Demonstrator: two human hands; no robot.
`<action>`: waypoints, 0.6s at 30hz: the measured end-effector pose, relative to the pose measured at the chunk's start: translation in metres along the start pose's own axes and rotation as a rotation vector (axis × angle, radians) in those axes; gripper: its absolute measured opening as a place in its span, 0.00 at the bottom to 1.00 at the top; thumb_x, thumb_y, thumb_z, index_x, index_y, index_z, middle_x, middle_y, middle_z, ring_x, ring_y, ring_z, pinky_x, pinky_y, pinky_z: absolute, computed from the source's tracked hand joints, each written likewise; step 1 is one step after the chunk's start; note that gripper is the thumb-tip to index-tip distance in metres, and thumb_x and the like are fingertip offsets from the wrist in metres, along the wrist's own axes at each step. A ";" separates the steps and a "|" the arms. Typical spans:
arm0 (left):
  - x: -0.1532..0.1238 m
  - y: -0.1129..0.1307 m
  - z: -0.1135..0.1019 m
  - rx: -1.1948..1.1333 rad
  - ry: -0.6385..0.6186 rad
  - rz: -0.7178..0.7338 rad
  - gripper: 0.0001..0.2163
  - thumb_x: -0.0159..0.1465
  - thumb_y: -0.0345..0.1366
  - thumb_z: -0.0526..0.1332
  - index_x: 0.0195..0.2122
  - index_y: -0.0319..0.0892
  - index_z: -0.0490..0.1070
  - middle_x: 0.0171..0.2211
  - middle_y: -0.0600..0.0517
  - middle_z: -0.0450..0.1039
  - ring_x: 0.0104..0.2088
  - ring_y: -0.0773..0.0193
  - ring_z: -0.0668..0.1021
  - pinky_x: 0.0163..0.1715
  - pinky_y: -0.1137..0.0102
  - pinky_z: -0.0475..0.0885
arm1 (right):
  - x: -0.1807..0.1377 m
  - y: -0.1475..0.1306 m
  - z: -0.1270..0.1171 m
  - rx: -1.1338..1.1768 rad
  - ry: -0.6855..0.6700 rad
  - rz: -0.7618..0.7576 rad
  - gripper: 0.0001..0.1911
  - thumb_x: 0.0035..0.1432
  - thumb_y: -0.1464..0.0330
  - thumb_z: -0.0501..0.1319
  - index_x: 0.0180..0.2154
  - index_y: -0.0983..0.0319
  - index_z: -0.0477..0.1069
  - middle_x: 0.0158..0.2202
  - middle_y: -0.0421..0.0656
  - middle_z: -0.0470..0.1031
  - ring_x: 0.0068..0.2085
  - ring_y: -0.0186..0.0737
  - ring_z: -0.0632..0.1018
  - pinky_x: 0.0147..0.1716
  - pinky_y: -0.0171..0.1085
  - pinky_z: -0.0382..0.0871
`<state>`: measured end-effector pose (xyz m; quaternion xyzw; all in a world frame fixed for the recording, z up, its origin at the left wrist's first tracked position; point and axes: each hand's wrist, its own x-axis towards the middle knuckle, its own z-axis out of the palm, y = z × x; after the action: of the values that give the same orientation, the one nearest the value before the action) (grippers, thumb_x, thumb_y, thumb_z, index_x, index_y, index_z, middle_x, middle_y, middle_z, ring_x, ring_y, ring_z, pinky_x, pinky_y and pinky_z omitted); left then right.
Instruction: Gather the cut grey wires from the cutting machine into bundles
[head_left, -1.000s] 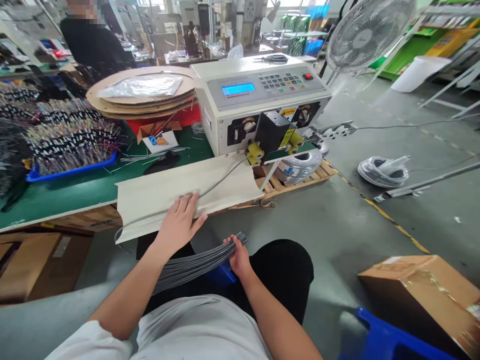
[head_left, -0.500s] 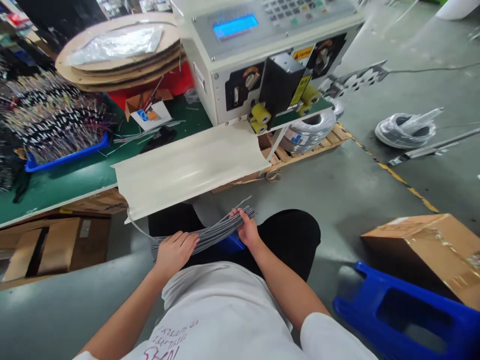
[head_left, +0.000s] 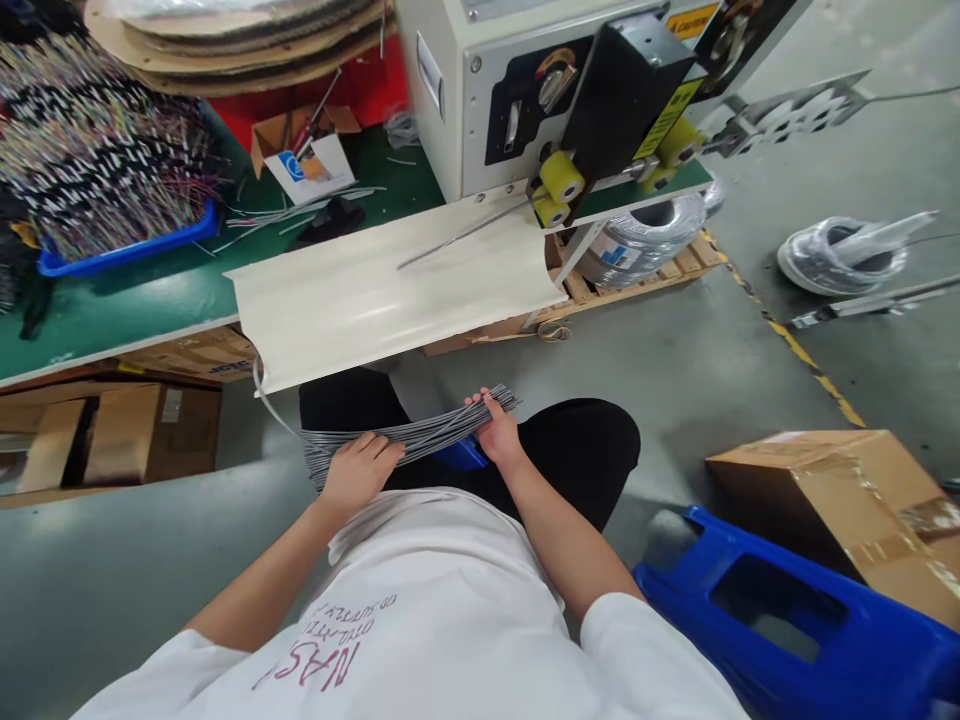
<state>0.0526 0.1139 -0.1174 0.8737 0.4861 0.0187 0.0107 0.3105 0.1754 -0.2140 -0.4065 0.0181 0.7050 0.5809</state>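
Note:
A bundle of grey cables (head_left: 431,432) lies across my lap, its right end raised a little. My right hand (head_left: 496,428) is closed round the bundle near that end, thumb on top. Toward the bundle's left part, my left hand (head_left: 361,468) rests over the cables with its fingers curled on them. Above my lap, a single grey cable (head_left: 461,238) sticks out from the yellow rollers (head_left: 560,178) of the wire-cutting machine (head_left: 480,100) over a cream curved tray (head_left: 375,290).
Left on the green bench (head_left: 150,300) stands a blue bin (head_left: 127,245) of short wires. Cardboard discs (head_left: 247,50) are stacked behind. A blue stool (head_left: 795,600) and a cardboard box (head_left: 832,490) stand at my right. Wrapped cable coils (head_left: 637,245) sit on a pallet under the bench.
A cable now extends from the rollers over the tray, which was bare before. The stray cable above the bundle now lies in line with the others. My view has tilted down.

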 end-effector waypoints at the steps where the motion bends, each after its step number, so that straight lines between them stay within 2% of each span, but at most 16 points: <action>1: 0.001 -0.001 0.000 0.006 0.007 0.002 0.10 0.71 0.38 0.54 0.46 0.48 0.74 0.33 0.51 0.76 0.39 0.61 0.75 0.34 0.66 0.65 | 0.000 0.000 0.000 0.002 -0.002 0.001 0.15 0.49 0.65 0.73 0.38 0.60 0.75 0.32 0.38 0.79 0.39 0.41 0.82 0.46 0.41 0.76; 6: 0.006 -0.017 -0.011 0.055 0.025 -0.027 0.13 0.70 0.40 0.54 0.52 0.45 0.73 0.37 0.48 0.77 0.42 0.57 0.75 0.43 0.63 0.67 | -0.001 0.004 -0.001 0.032 0.011 -0.030 0.13 0.49 0.66 0.72 0.38 0.59 0.75 0.31 0.37 0.79 0.39 0.40 0.81 0.46 0.40 0.76; 10: -0.002 -0.043 -0.019 0.154 0.023 -0.192 0.15 0.69 0.41 0.54 0.51 0.42 0.73 0.40 0.45 0.76 0.45 0.50 0.74 0.49 0.56 0.66 | -0.001 0.008 0.000 0.057 0.059 -0.045 0.13 0.49 0.66 0.72 0.38 0.59 0.74 0.31 0.38 0.79 0.37 0.40 0.82 0.44 0.40 0.76; 13: -0.015 -0.059 -0.005 0.102 0.053 -0.317 0.14 0.69 0.42 0.53 0.48 0.42 0.73 0.42 0.44 0.75 0.45 0.49 0.74 0.47 0.56 0.67 | 0.003 0.009 -0.001 0.067 0.074 -0.037 0.13 0.49 0.65 0.72 0.37 0.59 0.74 0.30 0.38 0.78 0.35 0.39 0.81 0.40 0.39 0.76; 18: -0.031 -0.067 0.024 -0.049 0.181 -0.341 0.10 0.67 0.37 0.53 0.41 0.43 0.73 0.41 0.44 0.74 0.42 0.51 0.75 0.47 0.56 0.68 | 0.008 0.010 -0.003 0.079 0.070 -0.016 0.15 0.48 0.65 0.73 0.38 0.60 0.74 0.30 0.38 0.78 0.35 0.39 0.81 0.39 0.39 0.76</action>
<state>-0.0198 0.1231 -0.1448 0.7728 0.6256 0.1067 -0.0087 0.3043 0.1767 -0.2251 -0.4078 0.0628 0.6844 0.6012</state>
